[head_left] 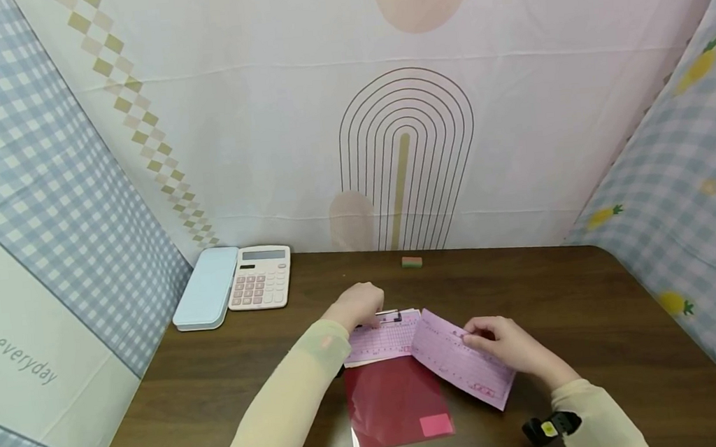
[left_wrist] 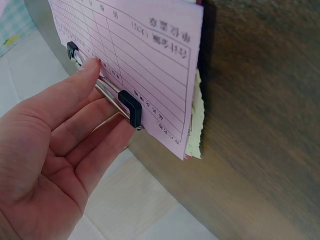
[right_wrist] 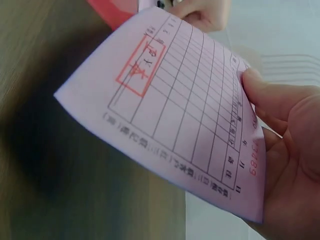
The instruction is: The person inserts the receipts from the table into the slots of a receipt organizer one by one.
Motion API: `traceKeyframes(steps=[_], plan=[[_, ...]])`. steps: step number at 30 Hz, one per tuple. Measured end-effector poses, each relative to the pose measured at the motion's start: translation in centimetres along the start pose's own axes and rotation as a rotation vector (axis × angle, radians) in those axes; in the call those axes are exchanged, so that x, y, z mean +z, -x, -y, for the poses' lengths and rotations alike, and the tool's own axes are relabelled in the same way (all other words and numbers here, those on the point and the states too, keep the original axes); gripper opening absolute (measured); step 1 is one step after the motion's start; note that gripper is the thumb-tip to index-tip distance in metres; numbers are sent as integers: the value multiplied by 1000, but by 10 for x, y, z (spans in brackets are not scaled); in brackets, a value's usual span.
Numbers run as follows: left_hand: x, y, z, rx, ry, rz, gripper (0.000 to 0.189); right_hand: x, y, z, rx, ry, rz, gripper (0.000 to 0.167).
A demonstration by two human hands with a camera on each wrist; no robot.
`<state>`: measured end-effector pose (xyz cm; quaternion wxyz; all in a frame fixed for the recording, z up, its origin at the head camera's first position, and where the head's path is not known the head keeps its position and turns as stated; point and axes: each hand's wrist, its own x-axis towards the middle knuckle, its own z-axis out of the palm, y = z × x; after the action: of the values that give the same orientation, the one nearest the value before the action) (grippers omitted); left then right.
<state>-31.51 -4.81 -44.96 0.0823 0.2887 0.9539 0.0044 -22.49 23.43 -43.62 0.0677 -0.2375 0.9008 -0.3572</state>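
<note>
My left hand (head_left: 359, 305) pinches the metal clip (left_wrist: 131, 107) with black ends at the top of a see-through red clipboard (head_left: 397, 403). Under the clip lies a pink printed form (head_left: 376, 341), with the torn edge of a pale yellowish sheet (left_wrist: 196, 122) showing beneath it. My right hand (head_left: 509, 343) holds another pink form (head_left: 453, 360) between thumb and fingers along its upper edge. This sheet is raised and tilted to the right of the clipboard, its left end overlapping the clipped form in the head view. A red stamp (right_wrist: 140, 65) marks it.
A white calculator (head_left: 260, 277) and a light-blue case (head_left: 207, 288) lie side by side at the table's back left. A small red and green eraser-like block (head_left: 411, 262) sits near the back edge. Cloth curtains (head_left: 264, 154) stand behind the dark wooden table (head_left: 591, 303).
</note>
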Motion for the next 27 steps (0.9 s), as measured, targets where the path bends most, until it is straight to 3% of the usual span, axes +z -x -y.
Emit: traceKeyframes(steps=[8, 15, 27], plan=[[-1, 2, 0, -1, -1, -6, 21, 14, -21, 15, -4, -11, 85, 13], [-2, 2, -1, 0, 0, -6, 30, 37, -43, 19, -64, 8, 141, 15], [-4, 3, -2, -11, -18, -15, 27, 65, -68, 12, -41, 92, 62, 14]])
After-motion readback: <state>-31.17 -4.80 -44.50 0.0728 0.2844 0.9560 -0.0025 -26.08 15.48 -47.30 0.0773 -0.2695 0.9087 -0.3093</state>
